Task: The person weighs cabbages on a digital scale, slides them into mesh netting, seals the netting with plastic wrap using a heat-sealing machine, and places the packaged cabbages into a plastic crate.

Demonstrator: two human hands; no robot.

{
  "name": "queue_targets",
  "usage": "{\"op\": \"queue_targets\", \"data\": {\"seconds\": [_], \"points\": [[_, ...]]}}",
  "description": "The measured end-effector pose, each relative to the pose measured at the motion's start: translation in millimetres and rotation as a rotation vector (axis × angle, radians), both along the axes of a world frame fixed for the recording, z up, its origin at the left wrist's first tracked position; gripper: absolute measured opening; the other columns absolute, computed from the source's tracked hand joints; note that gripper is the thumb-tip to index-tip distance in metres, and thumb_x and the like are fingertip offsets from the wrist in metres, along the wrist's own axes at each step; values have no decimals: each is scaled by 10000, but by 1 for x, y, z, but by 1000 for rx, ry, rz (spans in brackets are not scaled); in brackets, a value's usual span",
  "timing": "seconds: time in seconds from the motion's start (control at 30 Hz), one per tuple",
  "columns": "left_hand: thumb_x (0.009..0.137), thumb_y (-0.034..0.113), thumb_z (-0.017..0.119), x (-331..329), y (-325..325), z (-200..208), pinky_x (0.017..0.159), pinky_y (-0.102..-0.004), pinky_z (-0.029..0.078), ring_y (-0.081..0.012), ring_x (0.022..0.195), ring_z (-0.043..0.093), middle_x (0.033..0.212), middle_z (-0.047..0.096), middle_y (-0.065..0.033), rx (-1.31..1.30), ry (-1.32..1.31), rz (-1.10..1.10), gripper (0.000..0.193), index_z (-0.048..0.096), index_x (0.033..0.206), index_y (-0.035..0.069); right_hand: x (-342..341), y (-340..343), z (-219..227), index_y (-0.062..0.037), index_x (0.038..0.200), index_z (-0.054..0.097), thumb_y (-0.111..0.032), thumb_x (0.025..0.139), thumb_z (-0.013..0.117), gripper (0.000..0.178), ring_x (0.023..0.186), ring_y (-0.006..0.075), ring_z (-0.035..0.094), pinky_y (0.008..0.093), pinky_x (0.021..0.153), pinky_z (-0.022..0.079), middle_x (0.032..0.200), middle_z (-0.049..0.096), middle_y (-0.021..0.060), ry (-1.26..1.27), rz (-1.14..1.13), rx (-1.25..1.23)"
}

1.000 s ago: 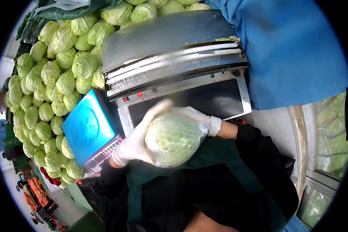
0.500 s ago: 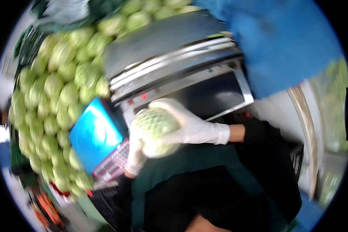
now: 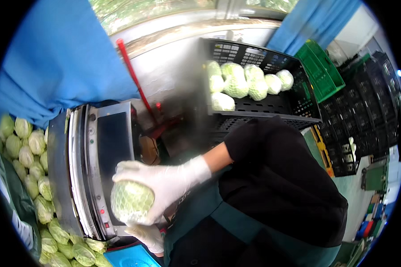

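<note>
A pale green cabbage (image 3: pixel 132 201) with a white net pattern over it sits in my right hand (image 3: pixel 167 184). That hand wears a white glove, with its thumb and fingers curved round the cabbage's top and right side. Just under the cabbage is my left hand (image 3: pixel 148 238), also in a white glove. Its visible fingers are stretched out to the left, apart from a firm grip, and part of it is hidden behind the right hand. Beneath the cabbage lies a metal-framed machine with a dark flat plate (image 3: pixel 115 140).
A black crate (image 3: pixel 272 116) at the upper right holds several netted cabbages (image 3: pixel 236 84). Loose cabbages (image 3: pixel 43 209) are heaped at the left. A blue scale tray (image 3: pixel 131 257) is at the bottom. A red-handled tool (image 3: pixel 136 75) leans by the wall; a green crate (image 3: pixel 321 71) stands far right.
My view has swung to the right, bringing the black crate into sight. The cabbage, held between both hands before, is now mainly in my right hand; my left hand has slipped below it.
</note>
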State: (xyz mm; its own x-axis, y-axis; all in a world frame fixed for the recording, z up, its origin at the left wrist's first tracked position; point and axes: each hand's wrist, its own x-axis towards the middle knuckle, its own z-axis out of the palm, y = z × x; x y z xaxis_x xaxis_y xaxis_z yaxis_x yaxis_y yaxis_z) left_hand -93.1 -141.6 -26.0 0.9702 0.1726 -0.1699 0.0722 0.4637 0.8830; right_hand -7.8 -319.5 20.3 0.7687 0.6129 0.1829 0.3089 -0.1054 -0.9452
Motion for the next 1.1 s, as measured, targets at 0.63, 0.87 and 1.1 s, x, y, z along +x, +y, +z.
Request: {"op": "queue_targets", "data": {"seconds": [0.63,0.87,1.1], "points": [[952,404,516,29,-177,5,1018,-375,406,-284,1277,481,1400,467,-166,332,-40,-660,584,429,1373,9,-68,-429,-110,-31,1457,304,-212,840,707,758,1311,214,375,347,1086,346,1408,411,121,503,-745,-62],[937,287,608,13,-176,-7,1017,-348,424,-225,1228,506,1313,523,-136,303,90,-647,446,511,1310,64,-54,-438,-257,1,1456,272,-119,830,713,775,1181,257,537,369,971,467,1322,504,184,359,-425,-52],[897,289,658,-24,-124,-5,941,-317,479,-221,1158,548,1265,522,-130,469,28,-80,460,528,1279,68,-13,-517,-267,10,1433,329,-95,807,720,746,1166,275,549,361,968,459,1313,515,195,545,-390,-383]]}}
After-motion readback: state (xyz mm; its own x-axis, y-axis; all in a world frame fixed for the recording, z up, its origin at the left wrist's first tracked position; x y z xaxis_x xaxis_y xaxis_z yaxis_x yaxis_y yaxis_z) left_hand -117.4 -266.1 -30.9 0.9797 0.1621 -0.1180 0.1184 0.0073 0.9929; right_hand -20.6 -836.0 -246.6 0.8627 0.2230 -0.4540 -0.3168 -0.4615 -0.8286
